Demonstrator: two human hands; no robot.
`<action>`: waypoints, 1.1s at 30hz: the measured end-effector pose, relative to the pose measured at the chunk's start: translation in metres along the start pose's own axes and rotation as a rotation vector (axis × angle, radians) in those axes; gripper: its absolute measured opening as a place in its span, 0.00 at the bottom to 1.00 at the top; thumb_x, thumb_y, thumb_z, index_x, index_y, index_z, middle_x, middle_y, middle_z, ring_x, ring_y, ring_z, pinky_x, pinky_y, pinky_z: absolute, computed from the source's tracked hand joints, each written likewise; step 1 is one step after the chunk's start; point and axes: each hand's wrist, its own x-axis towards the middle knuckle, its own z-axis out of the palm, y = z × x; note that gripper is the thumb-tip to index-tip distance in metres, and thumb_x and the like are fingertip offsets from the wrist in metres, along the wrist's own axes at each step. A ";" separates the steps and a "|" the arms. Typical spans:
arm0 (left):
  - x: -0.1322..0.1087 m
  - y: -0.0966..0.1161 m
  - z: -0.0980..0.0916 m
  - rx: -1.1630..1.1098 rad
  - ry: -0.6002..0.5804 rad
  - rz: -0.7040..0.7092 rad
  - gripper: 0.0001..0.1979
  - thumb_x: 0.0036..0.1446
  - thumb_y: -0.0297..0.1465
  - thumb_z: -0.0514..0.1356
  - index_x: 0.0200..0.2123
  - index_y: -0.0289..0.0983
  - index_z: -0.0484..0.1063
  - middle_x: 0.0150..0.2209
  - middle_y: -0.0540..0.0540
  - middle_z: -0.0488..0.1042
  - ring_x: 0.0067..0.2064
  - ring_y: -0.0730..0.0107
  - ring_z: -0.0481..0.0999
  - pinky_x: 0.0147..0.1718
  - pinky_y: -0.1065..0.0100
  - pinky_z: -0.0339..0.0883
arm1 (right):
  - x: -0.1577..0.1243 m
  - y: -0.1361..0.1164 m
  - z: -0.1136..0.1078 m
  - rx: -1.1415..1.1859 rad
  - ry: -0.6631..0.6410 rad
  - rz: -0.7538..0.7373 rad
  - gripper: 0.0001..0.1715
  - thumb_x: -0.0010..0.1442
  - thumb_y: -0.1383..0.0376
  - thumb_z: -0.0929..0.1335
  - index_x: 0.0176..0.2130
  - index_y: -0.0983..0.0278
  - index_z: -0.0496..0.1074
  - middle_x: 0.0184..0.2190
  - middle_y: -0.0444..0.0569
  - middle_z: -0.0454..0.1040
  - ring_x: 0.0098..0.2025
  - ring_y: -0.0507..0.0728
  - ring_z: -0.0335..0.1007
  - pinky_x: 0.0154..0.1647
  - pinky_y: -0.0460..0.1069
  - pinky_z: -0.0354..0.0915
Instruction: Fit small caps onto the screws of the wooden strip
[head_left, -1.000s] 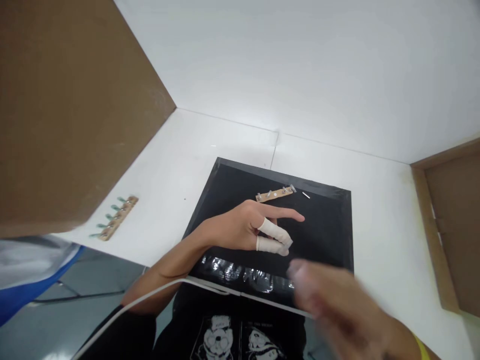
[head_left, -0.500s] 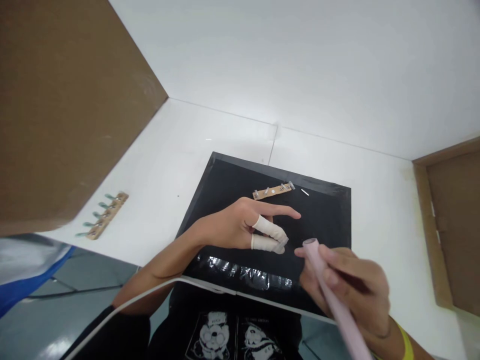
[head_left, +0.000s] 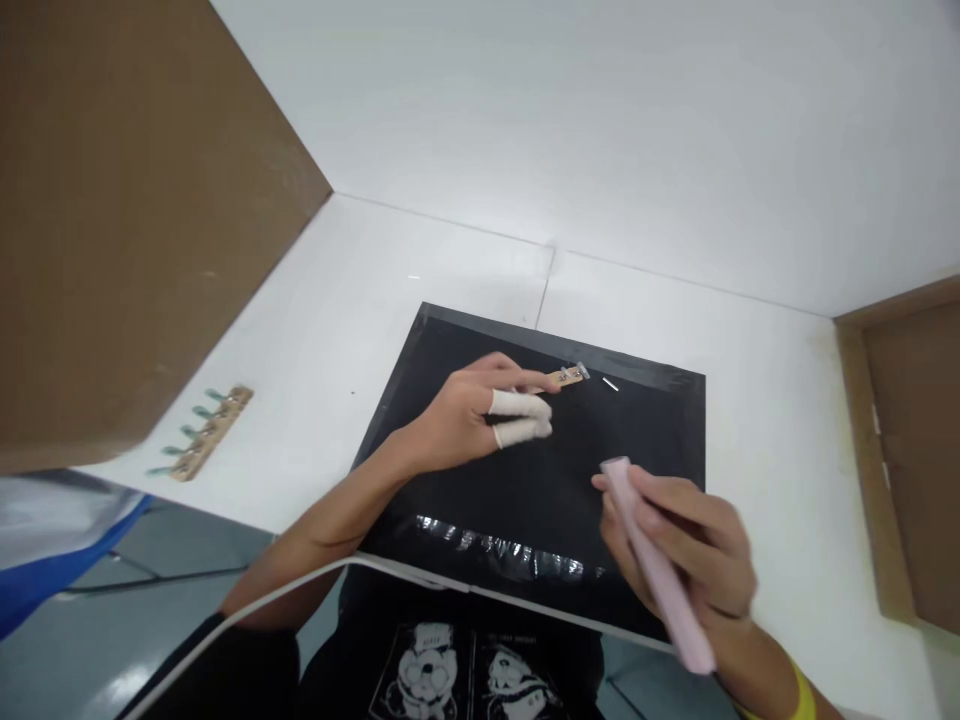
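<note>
My left hand [head_left: 457,415] is over the black mat, with white finger cots [head_left: 521,405] on two fingers. Those two covered tips are pressed together; whether something small is between them is too blurred to make out. A longer bare finger reaches over a small wooden strip [head_left: 568,377] with clear pegs and metal bits, hiding its left part. My right hand [head_left: 694,545] is wrapped round a pale pink tube [head_left: 660,570], held tilted above the mat's right side with its open end up and to the left.
A short metal pin [head_left: 610,383] lies right of the strip on the black mat [head_left: 480,490]. On the white table at left rests another wooden strip [head_left: 212,433] with green-tipped pieces. Brown cardboard panels [head_left: 135,220] stand at both sides. A white cable [head_left: 247,610] crosses my left forearm.
My left hand has moved up and left, and now covers part of the wooden strip. The pink tube in my right hand has shifted slightly left and up, showing its lower end.
</note>
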 end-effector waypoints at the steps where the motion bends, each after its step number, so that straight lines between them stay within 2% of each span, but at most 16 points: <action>1: -0.002 -0.006 0.003 0.106 0.063 -0.025 0.03 0.62 0.30 0.68 0.38 0.41 0.84 0.46 0.44 0.84 0.45 0.63 0.78 0.47 0.59 0.73 | -0.001 0.003 0.003 -0.050 0.017 -0.049 0.37 0.61 0.80 0.70 0.65 0.60 0.67 0.47 0.55 0.80 0.45 0.60 0.81 0.40 0.51 0.82; 4: -0.007 -0.022 0.012 0.368 0.160 -0.131 0.02 0.62 0.31 0.68 0.36 0.42 0.83 0.44 0.45 0.84 0.48 0.59 0.76 0.49 0.54 0.67 | -0.012 0.008 0.020 -0.158 0.046 -0.167 0.42 0.56 0.82 0.73 0.66 0.66 0.65 0.50 0.60 0.77 0.48 0.60 0.80 0.44 0.49 0.81; 6: -0.009 -0.028 0.017 0.460 0.171 -0.174 0.03 0.63 0.31 0.67 0.36 0.42 0.84 0.46 0.45 0.83 0.49 0.57 0.75 0.50 0.52 0.64 | -0.025 0.009 0.034 -0.135 0.057 -0.115 0.41 0.58 0.81 0.73 0.66 0.67 0.65 0.51 0.61 0.76 0.48 0.59 0.80 0.43 0.48 0.80; 10: -0.008 -0.029 0.024 0.498 0.171 -0.255 0.04 0.63 0.32 0.67 0.36 0.43 0.83 0.49 0.45 0.83 0.53 0.55 0.74 0.53 0.49 0.58 | -0.047 0.009 0.052 -0.030 0.032 0.063 0.35 0.62 0.78 0.71 0.65 0.61 0.66 0.53 0.57 0.75 0.50 0.58 0.79 0.48 0.50 0.79; 15: 0.000 -0.022 0.034 0.496 0.169 -0.315 0.05 0.65 0.34 0.66 0.37 0.42 0.83 0.52 0.44 0.82 0.58 0.52 0.73 0.55 0.47 0.52 | -0.054 0.011 0.064 0.066 0.014 0.091 0.30 0.64 0.77 0.68 0.62 0.62 0.68 0.53 0.57 0.75 0.49 0.57 0.79 0.48 0.48 0.78; 18: 0.005 -0.021 0.041 0.529 0.162 -0.309 0.05 0.65 0.34 0.66 0.38 0.42 0.83 0.51 0.44 0.82 0.58 0.50 0.72 0.54 0.46 0.51 | -0.052 0.013 0.068 0.083 0.018 0.075 0.28 0.63 0.77 0.69 0.60 0.63 0.69 0.52 0.57 0.75 0.48 0.57 0.80 0.47 0.49 0.78; 23: 0.008 -0.025 0.050 0.621 0.157 -0.304 0.04 0.64 0.31 0.66 0.37 0.44 0.83 0.51 0.45 0.82 0.61 0.47 0.70 0.56 0.41 0.47 | -0.041 0.010 0.066 0.069 0.108 0.018 0.24 0.60 0.79 0.71 0.55 0.65 0.72 0.47 0.56 0.77 0.45 0.55 0.81 0.44 0.45 0.78; 33: 0.014 -0.027 0.054 0.681 0.059 -0.286 0.05 0.63 0.29 0.67 0.35 0.43 0.84 0.52 0.45 0.82 0.62 0.46 0.69 0.56 0.38 0.47 | -0.046 0.011 0.066 0.079 0.050 0.024 0.21 0.64 0.76 0.68 0.55 0.64 0.70 0.47 0.57 0.77 0.44 0.55 0.81 0.43 0.46 0.78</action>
